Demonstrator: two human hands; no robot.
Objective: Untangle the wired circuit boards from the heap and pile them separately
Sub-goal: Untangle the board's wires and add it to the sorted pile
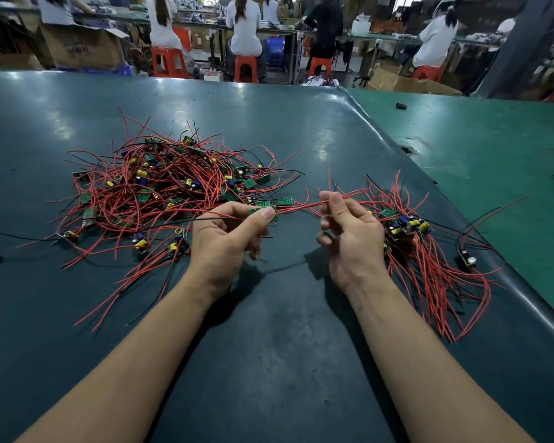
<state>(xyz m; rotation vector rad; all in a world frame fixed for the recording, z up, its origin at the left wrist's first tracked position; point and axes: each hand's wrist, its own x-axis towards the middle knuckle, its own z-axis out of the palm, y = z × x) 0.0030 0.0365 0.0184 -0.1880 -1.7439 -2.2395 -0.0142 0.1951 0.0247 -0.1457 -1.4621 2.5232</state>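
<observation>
A tangled heap (pixel 173 183) of small green circuit boards with red and black wires lies on the dark table, left of centre. A smaller pile (pixel 422 251) of the same boards sits to the right, wires trailing toward me. My left hand (pixel 227 241) pinches a green circuit board (pixel 263 212) between thumb and fingers, just in front of the heap. My right hand (pixel 349 235) grips the red wires (pixel 304 207) that run from that board, stretched between both hands above the table.
The dark table (pixel 269 346) ends at a raised edge on the right, beside a green bench (pixel 477 148) with a small black part (pixel 401 106). A lone board (pixel 467 259) lies near that edge. Several people sit on red stools at far benches.
</observation>
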